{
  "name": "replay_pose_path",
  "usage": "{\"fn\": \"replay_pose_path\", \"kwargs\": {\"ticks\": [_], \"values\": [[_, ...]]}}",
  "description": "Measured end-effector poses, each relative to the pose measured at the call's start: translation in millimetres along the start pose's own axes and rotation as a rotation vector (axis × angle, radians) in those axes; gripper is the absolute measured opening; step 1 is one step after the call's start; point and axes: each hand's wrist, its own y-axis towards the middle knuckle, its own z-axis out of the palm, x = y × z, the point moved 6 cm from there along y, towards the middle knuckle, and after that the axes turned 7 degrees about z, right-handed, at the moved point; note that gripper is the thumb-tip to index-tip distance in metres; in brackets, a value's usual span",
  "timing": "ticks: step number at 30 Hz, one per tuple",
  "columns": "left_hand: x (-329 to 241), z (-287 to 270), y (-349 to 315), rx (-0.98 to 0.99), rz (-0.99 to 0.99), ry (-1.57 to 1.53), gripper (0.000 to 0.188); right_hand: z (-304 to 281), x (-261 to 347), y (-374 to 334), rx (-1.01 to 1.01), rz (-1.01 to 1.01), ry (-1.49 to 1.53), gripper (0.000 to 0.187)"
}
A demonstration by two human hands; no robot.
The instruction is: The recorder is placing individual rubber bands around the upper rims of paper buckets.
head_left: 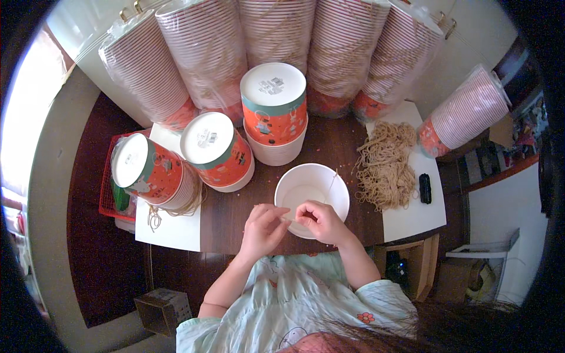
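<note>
An open white paper bucket (312, 176) stands upright at the table's near edge, its inside facing up. A thin tan cord (331, 187) lies at its far right rim and runs down inside toward my right hand (322, 222). That hand is closed in a pinch over the bucket's near part, where the cord disappears. Close beside it, my left hand (265, 230) is over the near left rim, thumb and fingertips drawn together. The fingertips of both hands almost meet; whatever the left ones pinch is too small to make out.
Right of the bucket, a heap of tan cords (385, 167) lies beside a small black object (425, 189). Upturned orange-printed buckets (235, 159) stand left and behind. Tall bagged bucket stacks (276, 35) line the back. A red basket (106, 188) is at left.
</note>
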Motion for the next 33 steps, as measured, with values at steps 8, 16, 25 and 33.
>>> {"fn": "replay_pose_path", "kwargs": {"ticks": [8,16,25,33], "values": [[-16.8,-4.6,3.4,0.017,0.165,0.122,0.014,1.5,9.4,2.4,0.027,-0.022,-0.024,0.008],[-5.9,-1.8,-2.0,0.039,0.134,0.133,0.011,-13.0,2.4,2.6,-0.025,0.012,0.544,0.024],[30.2,10.5,-19.7,0.05,-0.056,-0.124,0.012,-42.4,9.8,-2.4,-0.072,-0.154,0.786,0.027],[39.2,15.4,-30.6,-0.048,0.049,-0.191,0.012,-46.7,6.1,-2.2,-0.131,-0.11,0.608,0.014]]}}
